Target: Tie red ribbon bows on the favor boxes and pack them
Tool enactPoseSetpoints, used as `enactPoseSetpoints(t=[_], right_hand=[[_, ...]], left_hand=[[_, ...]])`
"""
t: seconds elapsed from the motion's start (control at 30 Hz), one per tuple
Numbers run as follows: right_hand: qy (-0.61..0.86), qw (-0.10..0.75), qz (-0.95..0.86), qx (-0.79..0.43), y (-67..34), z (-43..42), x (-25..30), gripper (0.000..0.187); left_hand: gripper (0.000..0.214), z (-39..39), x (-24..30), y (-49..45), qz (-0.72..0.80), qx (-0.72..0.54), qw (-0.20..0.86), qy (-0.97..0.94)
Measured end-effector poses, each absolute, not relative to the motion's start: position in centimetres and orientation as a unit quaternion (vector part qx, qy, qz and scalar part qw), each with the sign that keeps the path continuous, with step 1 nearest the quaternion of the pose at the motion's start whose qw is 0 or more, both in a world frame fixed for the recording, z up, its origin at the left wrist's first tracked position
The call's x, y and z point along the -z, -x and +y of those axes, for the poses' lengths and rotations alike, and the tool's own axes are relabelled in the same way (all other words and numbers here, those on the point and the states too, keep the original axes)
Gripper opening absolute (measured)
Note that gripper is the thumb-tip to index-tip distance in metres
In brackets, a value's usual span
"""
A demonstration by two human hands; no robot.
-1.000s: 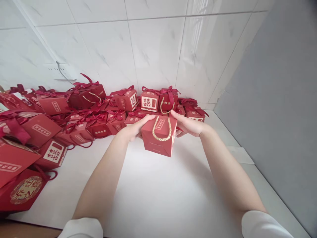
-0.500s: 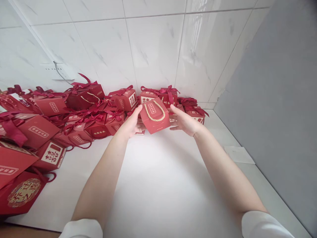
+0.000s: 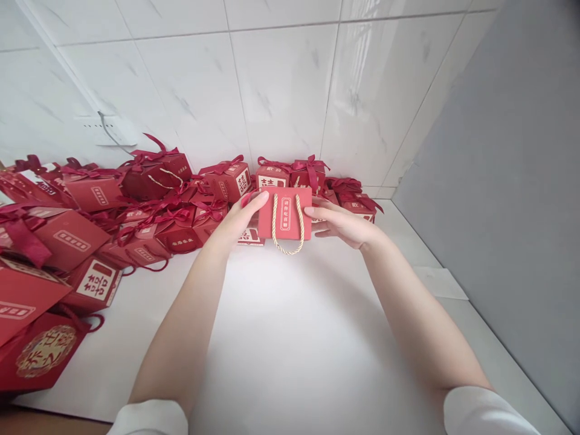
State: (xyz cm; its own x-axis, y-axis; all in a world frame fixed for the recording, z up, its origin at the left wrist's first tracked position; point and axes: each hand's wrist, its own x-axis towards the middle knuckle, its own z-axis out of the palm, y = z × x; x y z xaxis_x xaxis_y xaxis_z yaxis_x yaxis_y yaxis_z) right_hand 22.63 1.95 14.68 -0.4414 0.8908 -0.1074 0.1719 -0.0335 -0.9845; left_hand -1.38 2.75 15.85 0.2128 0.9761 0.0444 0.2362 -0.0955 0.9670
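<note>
A small red gift box (image 3: 266,219) with a twisted gold cord handle (image 3: 288,249) is held up above the table's far part. Its face with a framed column of characters is turned toward me, and the cord hangs down in front. My left hand (image 3: 242,217) grips the box at its left side, thumb on the near face. At the right side, my right hand (image 3: 342,223) holds it too, with the thumb at the edge and the other fingers partly behind. Just behind it stand more red boxes with ribbons (image 3: 272,176); one white-labelled box (image 3: 250,235) is partly hidden by my left hand.
Several red ribboned boxes (image 3: 145,244) are heaped along the left and back of the white table (image 3: 294,338). Behind is a tiled wall (image 3: 281,90) with a socket and cable (image 3: 109,130). A grey panel (image 3: 507,181) borders the right, near a white slip (image 3: 441,283).
The box in my hands has turned from a slant to nearly square-on, its printed column now upright. The cord handle has swung down to hang below it.
</note>
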Motion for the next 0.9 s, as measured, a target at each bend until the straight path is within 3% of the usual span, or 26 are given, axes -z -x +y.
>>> enactPoseSetpoints(t=[0.17,0.3,0.4,0.5,0.63,0.73,0.9], right_hand=[[0.375,0.327,-0.647,-0.577,-23.4,1.5,-15.3,0.093],[0.447,0.338,-0.701,-0.441,-23.3,1.4,-14.7,0.111],[0.500,0.280,-0.745,-0.342,-22.9,1.5,-13.7,0.120],[0.511,0.182,-0.769,-0.338,-22.5,1.8,-12.8,0.125],[0.541,0.116,-0.774,-0.308,-22.4,1.8,-12.8,0.126],[0.532,0.079,-0.786,-0.304,-22.9,1.0,-13.8,0.120],[0.466,0.062,-0.811,-0.348,-24.5,-0.6,-16.1,0.075]], left_hand=[[0.069,1.9,-17.3,2.7,0.476,-0.358,0.458,-0.660],[0.069,1.9,-18.3,4.3,0.534,-0.279,0.390,-0.697],[0.069,1.8,-18.8,5.5,0.564,-0.243,0.356,-0.704],[0.066,1.6,-19.1,6.4,0.575,-0.231,0.345,-0.705],[0.067,1.2,-19.1,6.2,0.581,-0.218,0.317,-0.717],[0.066,0.9,-19.0,5.3,0.581,-0.203,0.295,-0.731],[0.061,0.4,-19.1,3.6,0.576,-0.154,0.296,-0.746]])
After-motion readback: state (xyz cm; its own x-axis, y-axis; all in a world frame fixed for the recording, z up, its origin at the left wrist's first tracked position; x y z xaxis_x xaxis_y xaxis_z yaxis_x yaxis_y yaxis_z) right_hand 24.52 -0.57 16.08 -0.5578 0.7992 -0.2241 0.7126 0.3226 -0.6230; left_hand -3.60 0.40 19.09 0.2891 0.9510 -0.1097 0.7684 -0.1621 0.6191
